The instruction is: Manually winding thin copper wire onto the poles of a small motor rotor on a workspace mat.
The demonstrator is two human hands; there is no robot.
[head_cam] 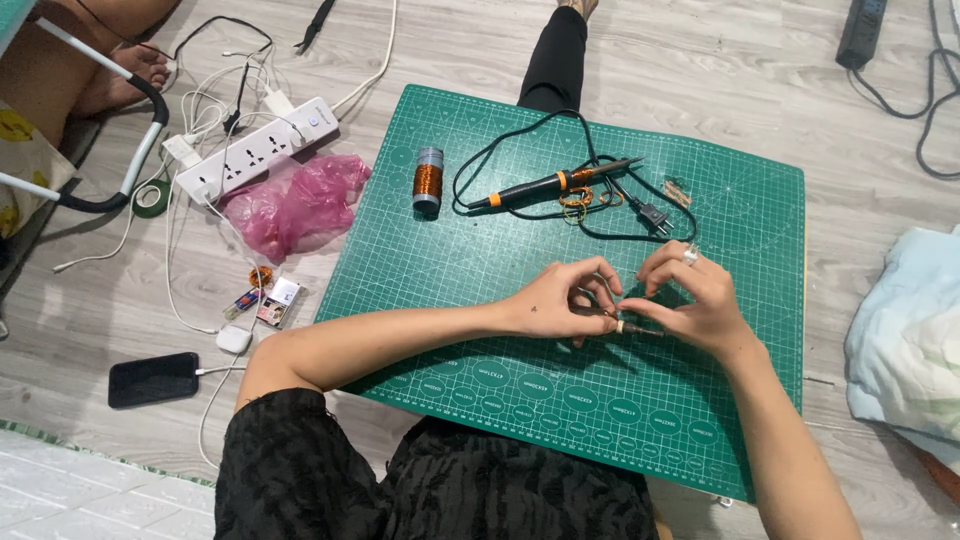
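My left hand (555, 300) and my right hand (695, 300) meet over the middle of a green cutting mat (420, 270). Their fingertips pinch a small dark rod (628, 327) with a pale band, held just above the mat. My right hand wears a ring. Whether thin wire runs around the rod is too small to tell. Beyond the hands lie a black and orange soldering iron (550, 185) with its black cord, a few small copper wire coils (580, 200) and a spool of copper wire (428, 180), which stands upright.
Left of the mat are a pink plastic bag (300, 205), a white power strip (255, 150) with cables, a green tape roll (150, 198), a black phone (153, 380) and a white charger (233, 338). A light blue cloth (905, 340) lies right. Another person's foot (130, 70) is top left.
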